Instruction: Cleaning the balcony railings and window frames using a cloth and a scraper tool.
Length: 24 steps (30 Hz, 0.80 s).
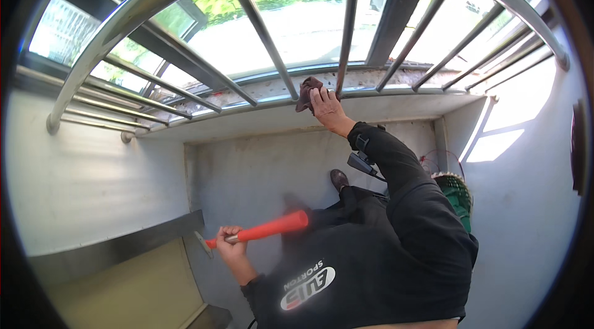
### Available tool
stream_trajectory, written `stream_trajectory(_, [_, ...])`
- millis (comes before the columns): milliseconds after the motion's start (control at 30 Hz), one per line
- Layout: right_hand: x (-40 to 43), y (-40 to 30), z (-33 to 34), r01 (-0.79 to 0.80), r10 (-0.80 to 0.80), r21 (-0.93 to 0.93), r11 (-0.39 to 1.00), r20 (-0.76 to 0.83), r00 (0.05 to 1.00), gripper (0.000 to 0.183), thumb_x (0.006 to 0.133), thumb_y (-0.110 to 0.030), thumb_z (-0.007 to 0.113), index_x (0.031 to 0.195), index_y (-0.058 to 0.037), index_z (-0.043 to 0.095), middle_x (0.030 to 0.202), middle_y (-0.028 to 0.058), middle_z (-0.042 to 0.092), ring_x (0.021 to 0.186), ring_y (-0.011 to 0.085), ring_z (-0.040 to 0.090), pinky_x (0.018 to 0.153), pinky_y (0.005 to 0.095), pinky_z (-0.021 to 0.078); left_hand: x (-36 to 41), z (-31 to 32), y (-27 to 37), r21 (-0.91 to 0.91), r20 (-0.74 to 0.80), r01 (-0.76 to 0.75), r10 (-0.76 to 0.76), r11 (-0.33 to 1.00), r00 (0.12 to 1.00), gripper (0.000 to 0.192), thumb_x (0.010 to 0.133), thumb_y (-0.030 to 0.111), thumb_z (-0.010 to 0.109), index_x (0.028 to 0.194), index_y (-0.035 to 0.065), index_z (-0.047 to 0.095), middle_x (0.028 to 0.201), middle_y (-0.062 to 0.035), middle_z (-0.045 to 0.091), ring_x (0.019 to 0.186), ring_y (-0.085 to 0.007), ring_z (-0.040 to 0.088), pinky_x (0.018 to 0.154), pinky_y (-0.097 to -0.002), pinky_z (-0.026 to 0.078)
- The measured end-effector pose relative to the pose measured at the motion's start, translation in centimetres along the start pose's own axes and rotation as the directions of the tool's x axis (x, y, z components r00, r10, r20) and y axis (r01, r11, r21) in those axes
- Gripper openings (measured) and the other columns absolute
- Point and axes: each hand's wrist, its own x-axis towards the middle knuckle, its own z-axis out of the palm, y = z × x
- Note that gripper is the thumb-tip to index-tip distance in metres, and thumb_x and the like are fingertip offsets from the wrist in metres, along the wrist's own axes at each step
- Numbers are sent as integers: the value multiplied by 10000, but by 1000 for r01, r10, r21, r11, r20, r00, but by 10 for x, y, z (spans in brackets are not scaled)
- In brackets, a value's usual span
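My right hand [326,107] reaches forward and holds a bunched dark maroon cloth [306,93]. The cloth lies against the lower metal rail [269,108], between two upright bars of the window guard railing. Down by my left side, my left hand [232,245] grips a tool with a red handle [274,228] and a short bare metal section. A narrow flat head [203,244] sits at the tool's far end; whether it is a squeegee or a scraper, I cannot tell. The handle's wide end points toward my body.
The curved metal top rail [125,22] arches over the upright bars, with window panes behind. Speckled dirt marks the window sill [366,79]. A basket [457,194] with green contents stands beside my right arm. A dark-edged ledge [116,241] juts out at left. My shoe [339,179] rests on the floor.
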Motion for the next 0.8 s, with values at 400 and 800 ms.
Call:
stream_trajectory(400, [-187, 34, -36, -928, 531, 295, -226, 836, 136, 342, 559, -133, 599, 852, 40, 566, 863, 205, 559, 786, 310, 557, 662, 354, 441, 18, 71, 0, 348, 110, 193, -245, 917, 963, 145, 770, 110, 450, 646, 55, 396, 572, -26, 386, 521, -159, 388, 488, -279, 350])
stream_trajectory(800, [-195, 24, -42, 12, 358, 361, -933, 922, 147, 393, 709, -189, 610, 1043, -18, 494, 890, 80, 553, 767, 163, 550, 655, 303, 438, 24, 122, -79, 577, -12, 244, -291, 780, 957, 161, 769, 116, 459, 633, 73, 384, 559, -6, 369, 511, -137, 367, 478, -275, 334])
